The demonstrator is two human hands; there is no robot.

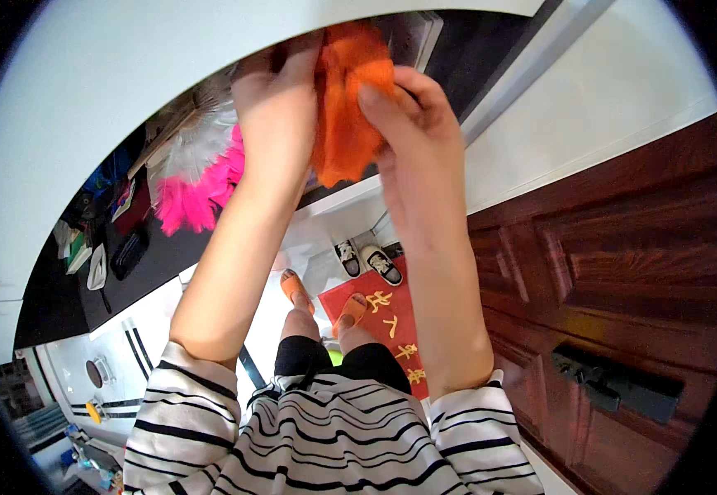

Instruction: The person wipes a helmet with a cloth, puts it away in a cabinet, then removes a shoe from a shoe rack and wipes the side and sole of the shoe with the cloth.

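An orange cloth (349, 117) is raised in front of me near the top of the head view. My right hand (417, 117) pinches its right side between thumb and fingers. My left hand (281, 80) is at the cloth's left edge, blurred and partly hidden at the fingertips, so its hold cannot be made out. Behind my left wrist, a feather fan (200, 164), white with bright pink tips, lies on the dark shelf surface (166, 253).
Small items and a black case (129, 255) lie on the shelf at left. A white cabinet panel (86, 80) curves overhead. At right is a dark red wooden door (631, 247) with a black lock. Sneakers (382, 265) stand by a red doormat (389, 322) below.
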